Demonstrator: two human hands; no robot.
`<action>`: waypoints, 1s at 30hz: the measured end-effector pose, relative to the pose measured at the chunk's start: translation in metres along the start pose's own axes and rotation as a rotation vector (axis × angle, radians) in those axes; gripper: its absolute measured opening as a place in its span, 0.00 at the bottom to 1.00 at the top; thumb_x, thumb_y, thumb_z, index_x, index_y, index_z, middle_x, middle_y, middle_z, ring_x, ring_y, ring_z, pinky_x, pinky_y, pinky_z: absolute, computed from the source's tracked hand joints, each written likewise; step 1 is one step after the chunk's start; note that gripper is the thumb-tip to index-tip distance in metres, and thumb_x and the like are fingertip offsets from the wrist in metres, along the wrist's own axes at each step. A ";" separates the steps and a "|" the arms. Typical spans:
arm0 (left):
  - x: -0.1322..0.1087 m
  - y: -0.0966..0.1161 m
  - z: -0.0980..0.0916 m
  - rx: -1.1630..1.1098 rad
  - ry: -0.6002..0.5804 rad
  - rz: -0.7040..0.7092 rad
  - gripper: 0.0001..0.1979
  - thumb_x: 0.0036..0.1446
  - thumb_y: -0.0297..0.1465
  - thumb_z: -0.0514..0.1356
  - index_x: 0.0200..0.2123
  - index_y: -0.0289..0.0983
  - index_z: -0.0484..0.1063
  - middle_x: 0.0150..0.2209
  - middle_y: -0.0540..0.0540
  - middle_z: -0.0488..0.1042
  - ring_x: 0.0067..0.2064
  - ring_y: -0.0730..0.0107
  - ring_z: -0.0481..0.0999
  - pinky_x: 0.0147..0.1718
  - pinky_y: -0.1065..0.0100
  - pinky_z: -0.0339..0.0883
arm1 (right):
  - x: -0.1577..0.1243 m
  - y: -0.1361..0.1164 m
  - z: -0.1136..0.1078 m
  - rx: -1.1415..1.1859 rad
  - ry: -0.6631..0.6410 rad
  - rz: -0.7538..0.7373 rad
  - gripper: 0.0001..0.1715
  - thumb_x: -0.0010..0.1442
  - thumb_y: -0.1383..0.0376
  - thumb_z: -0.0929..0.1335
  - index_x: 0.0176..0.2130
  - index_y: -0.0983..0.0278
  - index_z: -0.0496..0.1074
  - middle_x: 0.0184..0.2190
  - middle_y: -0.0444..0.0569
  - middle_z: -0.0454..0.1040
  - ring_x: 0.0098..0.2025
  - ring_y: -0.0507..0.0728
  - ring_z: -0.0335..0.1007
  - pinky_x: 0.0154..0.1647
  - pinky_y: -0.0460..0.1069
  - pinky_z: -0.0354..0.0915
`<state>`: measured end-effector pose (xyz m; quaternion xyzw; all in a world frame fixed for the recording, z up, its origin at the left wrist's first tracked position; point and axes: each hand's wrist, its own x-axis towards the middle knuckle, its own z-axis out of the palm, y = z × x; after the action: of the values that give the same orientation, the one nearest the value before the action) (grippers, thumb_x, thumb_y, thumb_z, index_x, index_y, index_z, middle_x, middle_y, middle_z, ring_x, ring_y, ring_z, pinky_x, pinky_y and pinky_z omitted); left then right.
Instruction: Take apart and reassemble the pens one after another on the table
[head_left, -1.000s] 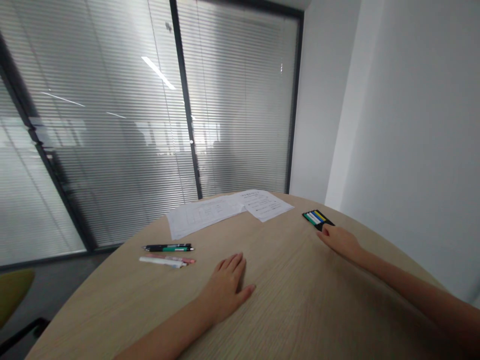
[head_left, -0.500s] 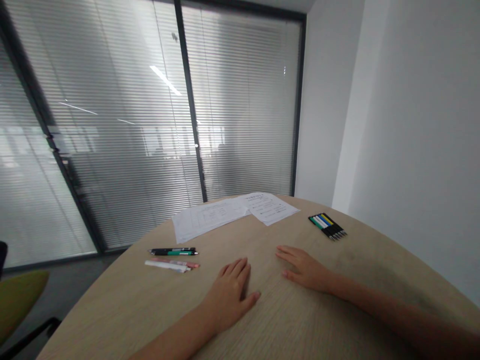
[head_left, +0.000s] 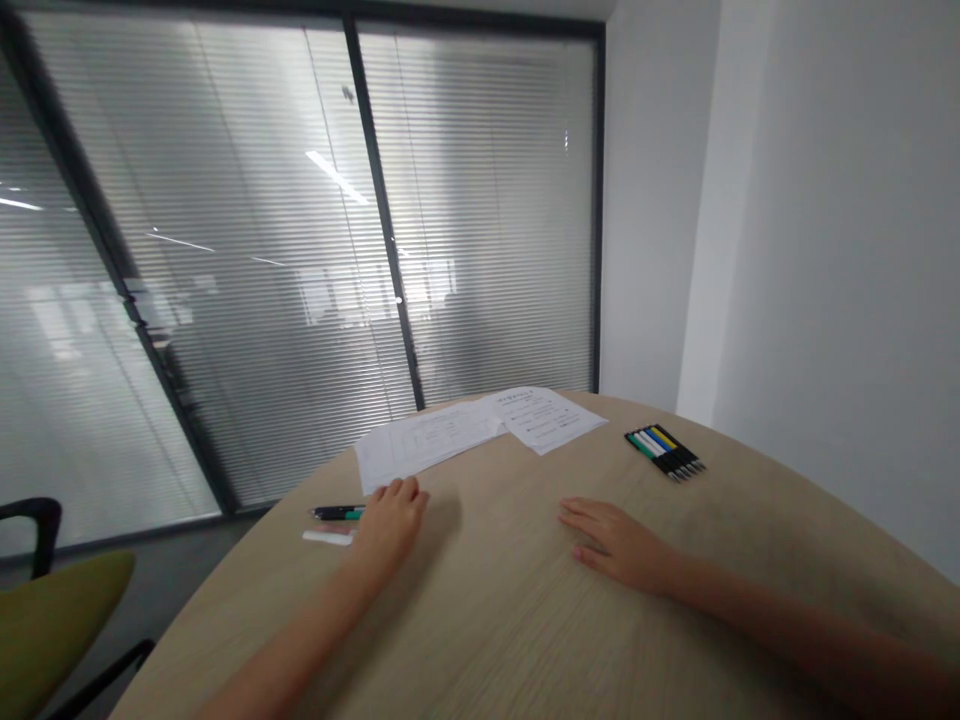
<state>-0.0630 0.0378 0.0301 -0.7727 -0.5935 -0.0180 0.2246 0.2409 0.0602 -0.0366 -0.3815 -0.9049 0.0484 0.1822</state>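
My left hand (head_left: 391, 525) is over the right end of a small group of pens, raised a little above the table with a shadow beside it. Its fingers are loosely bent and slightly apart, with no held thing visible; the tips are partly hidden. Dark pens with a green part (head_left: 339, 513) and a white pen (head_left: 327, 537) with a pinkish one stick out left of it. My right hand (head_left: 619, 545) rests open on the tabletop, fingers stretched to the left, touching no object. Beyond it lies a row of pens (head_left: 664, 452) with black, green, white, blue and yellow parts.
Printed paper sheets (head_left: 431, 440) lie along the far edge of the round wooden table (head_left: 495, 620). A yellow-green chair (head_left: 67, 620) stands at the left. Behind the table is a glass partition with blinds (head_left: 495, 220); a white wall (head_left: 825, 250) is at the right.
My left hand has lifted off the table and moved left and forward over the pens, covering their right ends. My right hand stays in place. The view has shifted slightly.
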 end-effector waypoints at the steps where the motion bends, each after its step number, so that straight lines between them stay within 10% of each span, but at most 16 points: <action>1: 0.000 -0.008 -0.001 0.048 -0.057 -0.016 0.11 0.48 0.21 0.51 0.35 0.35 0.69 0.37 0.40 0.69 0.41 0.58 0.66 0.39 0.60 0.58 | 0.000 0.000 0.000 0.001 -0.002 0.001 0.28 0.56 0.55 0.57 0.50 0.67 0.62 0.53 0.56 0.59 0.54 0.58 0.53 0.54 0.54 0.50; 10: 0.002 -0.050 0.014 0.040 -0.217 0.040 0.12 0.49 0.37 0.55 0.34 0.36 0.71 0.36 0.40 0.71 0.40 0.57 0.68 0.37 0.62 0.59 | 0.000 -0.004 -0.004 0.004 0.015 -0.009 0.27 0.56 0.56 0.57 0.50 0.69 0.62 0.52 0.58 0.59 0.54 0.58 0.53 0.54 0.54 0.50; 30: 0.005 -0.045 0.009 0.026 -0.210 0.139 0.11 0.48 0.38 0.56 0.31 0.37 0.71 0.35 0.41 0.71 0.40 0.57 0.69 0.36 0.63 0.60 | 0.001 -0.004 -0.004 0.015 0.029 -0.003 0.26 0.56 0.56 0.57 0.50 0.67 0.63 0.52 0.57 0.60 0.54 0.58 0.54 0.53 0.54 0.51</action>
<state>-0.1053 0.0546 0.0379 -0.8067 -0.5587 0.0862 0.1719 0.2390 0.0575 -0.0314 -0.3794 -0.9024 0.0492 0.1981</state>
